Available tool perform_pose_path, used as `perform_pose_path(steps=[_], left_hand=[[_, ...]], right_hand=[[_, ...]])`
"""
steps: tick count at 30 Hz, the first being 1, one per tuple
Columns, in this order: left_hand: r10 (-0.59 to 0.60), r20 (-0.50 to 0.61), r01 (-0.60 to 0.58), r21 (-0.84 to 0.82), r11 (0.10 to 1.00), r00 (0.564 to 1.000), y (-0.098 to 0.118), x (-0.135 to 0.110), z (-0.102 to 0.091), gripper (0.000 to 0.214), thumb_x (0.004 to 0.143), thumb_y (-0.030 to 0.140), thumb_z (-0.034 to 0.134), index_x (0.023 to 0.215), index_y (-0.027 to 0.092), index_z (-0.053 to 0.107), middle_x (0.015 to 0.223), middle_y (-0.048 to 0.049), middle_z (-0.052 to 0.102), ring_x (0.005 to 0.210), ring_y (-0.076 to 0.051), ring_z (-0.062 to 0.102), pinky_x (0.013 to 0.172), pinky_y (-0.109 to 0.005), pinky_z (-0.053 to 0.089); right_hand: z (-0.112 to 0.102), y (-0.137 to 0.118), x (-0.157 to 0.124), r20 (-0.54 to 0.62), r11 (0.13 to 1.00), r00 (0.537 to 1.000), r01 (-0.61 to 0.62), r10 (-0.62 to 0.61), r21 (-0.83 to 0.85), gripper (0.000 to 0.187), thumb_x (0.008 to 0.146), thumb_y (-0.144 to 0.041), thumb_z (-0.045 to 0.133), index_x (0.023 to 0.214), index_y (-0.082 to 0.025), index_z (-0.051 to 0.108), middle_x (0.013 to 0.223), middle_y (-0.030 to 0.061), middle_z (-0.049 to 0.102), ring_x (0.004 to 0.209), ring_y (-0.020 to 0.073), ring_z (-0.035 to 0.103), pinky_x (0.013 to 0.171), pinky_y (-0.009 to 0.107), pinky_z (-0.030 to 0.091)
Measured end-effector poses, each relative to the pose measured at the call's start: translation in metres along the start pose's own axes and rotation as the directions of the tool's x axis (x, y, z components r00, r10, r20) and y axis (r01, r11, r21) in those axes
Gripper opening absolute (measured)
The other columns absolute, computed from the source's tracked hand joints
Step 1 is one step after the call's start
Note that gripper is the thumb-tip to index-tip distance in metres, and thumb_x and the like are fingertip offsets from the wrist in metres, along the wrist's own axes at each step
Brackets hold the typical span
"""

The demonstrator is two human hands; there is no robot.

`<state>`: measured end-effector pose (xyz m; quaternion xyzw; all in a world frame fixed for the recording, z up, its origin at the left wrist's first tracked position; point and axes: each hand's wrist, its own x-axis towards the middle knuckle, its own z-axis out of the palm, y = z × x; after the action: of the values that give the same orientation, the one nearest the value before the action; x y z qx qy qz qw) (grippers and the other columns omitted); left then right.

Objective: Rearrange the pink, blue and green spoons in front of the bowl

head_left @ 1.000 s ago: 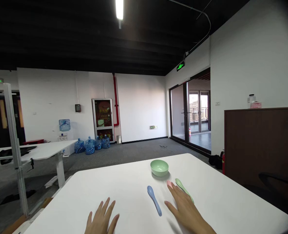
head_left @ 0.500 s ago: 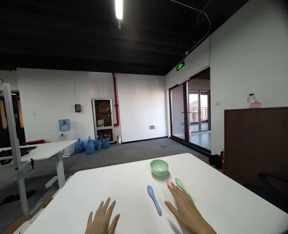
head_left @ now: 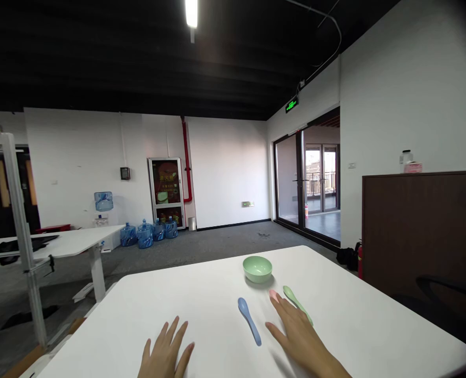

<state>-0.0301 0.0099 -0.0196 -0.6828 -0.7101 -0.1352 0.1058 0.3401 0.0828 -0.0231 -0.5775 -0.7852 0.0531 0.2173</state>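
**Left hand [head_left: 163,349] splayed at eight o'clock, right hand [head_left: 293,333] at three over a rounded pink thing [head_left: 272,295]**

Clock directions start from the slender, plastic-looking blue spoon [head_left: 250,321] on the white, round-cornered table [head_left: 205,299], with twelve toward the far edge. The left hand is palm down, fingers fanned toward one o'clock, thumb apart; whether it touches the table cannot be told. The right hand reaches in from four o'clock, palm down, fingers close together toward eleven, thumb held off toward ten. Whether its fingertips press the pink thing cannot be told.

Around them, near ten o'clock, stand a grey metal post [head_left: 20,231], a second white table [head_left: 75,244] and blue plastic water bottles [head_left: 145,234] on the floor. A glossy, round green bowl [head_left: 257,269] sits upright at twelve, and a boxy, dark brown cabinet [head_left: 422,231] stands at two. The right hand hides most of the pink thing and part of a pale green spoon [head_left: 291,296].

The blue spoon's long axis runs from five to eleven, scoop at eleven. The pink thing lies at one o'clock; only its far end shows, so its axis is unclear. The pale green spoon lies at two, just beside the right hand, its scoop pointing between ten and eleven.
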Motion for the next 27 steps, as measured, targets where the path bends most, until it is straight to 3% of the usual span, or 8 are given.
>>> perform_pose_path(steps=[7,10,14,17,22,27], left_hand=[[0.008,0.004,-0.008,-0.001,1.0,1.0,0.002,-0.002,0.0,0.055,0.099,0.045,0.032,0.149,0.032,0.05,0.162,-0.0037,0.047,0.151,-0.032,0.041,0.118,-0.062,0.04],[0.013,0.005,-0.013,-0.004,1.0,1.0,0.0,-0.001,0.003,0.054,0.099,0.045,0.033,0.149,0.032,0.05,0.162,-0.0042,0.047,0.15,-0.033,0.041,0.118,-0.062,0.04],[0.021,0.0,-0.021,-0.017,1.0,1.0,0.001,0.001,0.004,0.054,0.098,0.045,0.034,0.148,0.032,0.051,0.161,-0.0051,0.048,0.15,-0.033,0.042,0.117,-0.062,0.04],[0.031,-0.007,-0.031,-0.031,0.999,0.999,0.003,0.001,0.004,0.054,0.099,0.044,0.034,0.148,0.032,0.051,0.161,-0.0054,0.049,0.15,-0.033,0.042,0.117,-0.062,0.041],[0.029,0.013,-0.028,-0.044,0.999,0.999,0.004,0.001,0.006,0.054,0.098,0.044,0.034,0.149,0.033,0.05,0.162,-0.0045,0.047,0.151,-0.032,0.041,0.118,-0.062,0.04],[0.025,0.019,-0.024,-0.052,0.998,0.999,0.005,0.0,0.007,0.054,0.098,0.042,0.033,0.15,0.033,0.048,0.162,-0.0045,0.047,0.151,-0.032,0.041,0.118,-0.062,0.039]], right_hand=[[0.008,0.005,0.0,-0.073,0.999,0.997,0.036,-0.037,-0.005,0.07,0.099,-0.061,0.041,0.158,-0.024,0.042,0.167,0.0077,0.035,0.152,0.0319,0.036,0.121,0.052,0.038],[0.006,0.007,0.003,-0.14,0.996,0.987,0.085,-0.084,-0.001,0.064,0.1,-0.056,0.041,0.155,-0.023,0.047,0.161,0.0104,0.047,0.146,0.0305,0.046,0.117,0.048,0.043],[-0.004,0.009,0.013,-0.201,0.999,0.979,0.037,-0.043,-0.032,0.051,0.103,-0.048,0.038,0.143,-0.023,0.059,0.132,0.0129,0.069,0.122,0.0305,0.063,0.1,0.044,0.051],[-0.012,0.01,0.025,-0.218,0.996,0.976,-0.045,0.027,-0.078,0.05,0.106,-0.049,0.029,0.116,-0.022,0.07,0.109,0.0117,0.072,0.103,0.027,0.066,0.086,0.037,0.05],[-0.011,0.013,0.043,-0.124,0.967,0.979,-0.181,0.16,-0.179,0.064,0.107,-0.051,0.018,0.084,-0.018,0.069,0.095,0.013,0.07,0.086,0.0248,0.068,0.072,0.033,0.044],[-0.001,0.019,0.049,0.019,0.939,0.962,-0.261,0.272,-0.222,0.047,0.103,-0.031,0.031,0.088,-0.016,0.073,0.1,0.0169,0.075,0.084,0.0259,0.072,0.071,0.033,0.044]])
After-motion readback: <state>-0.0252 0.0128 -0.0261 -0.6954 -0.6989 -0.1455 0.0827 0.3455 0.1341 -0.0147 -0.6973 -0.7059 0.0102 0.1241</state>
